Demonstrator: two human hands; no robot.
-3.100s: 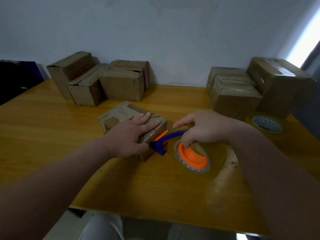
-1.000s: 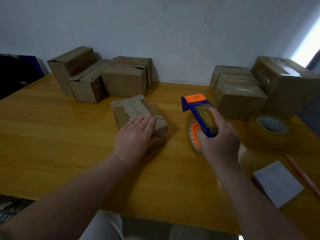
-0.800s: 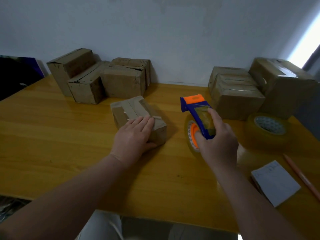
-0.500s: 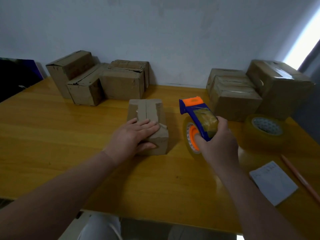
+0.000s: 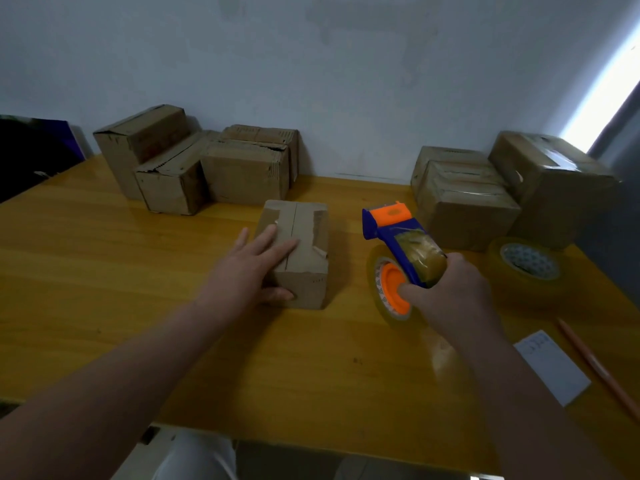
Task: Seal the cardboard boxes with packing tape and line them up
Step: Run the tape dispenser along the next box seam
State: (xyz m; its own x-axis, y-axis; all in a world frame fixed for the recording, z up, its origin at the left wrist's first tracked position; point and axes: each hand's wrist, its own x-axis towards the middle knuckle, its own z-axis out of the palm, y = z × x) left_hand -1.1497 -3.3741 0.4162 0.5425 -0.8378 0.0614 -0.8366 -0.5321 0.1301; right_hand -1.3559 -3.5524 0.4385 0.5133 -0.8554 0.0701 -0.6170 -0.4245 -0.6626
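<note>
Small cardboard box (image 5: pixel 300 252) at mid-table, top seam running away from the person. Left hand (image 5: pixel 250 268) flat on its near left side, fingers spread, thumb against the front face. Right hand (image 5: pixel 446 291) clamped on blue-and-orange tape dispenser (image 5: pixel 398 258), just right of the box.

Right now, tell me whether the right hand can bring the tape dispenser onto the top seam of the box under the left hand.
Probably yes. The right hand holds the tape dispenser just beside the box, with bare table between. The left hand covers only the near left part, leaving the seam's far end open.
</note>
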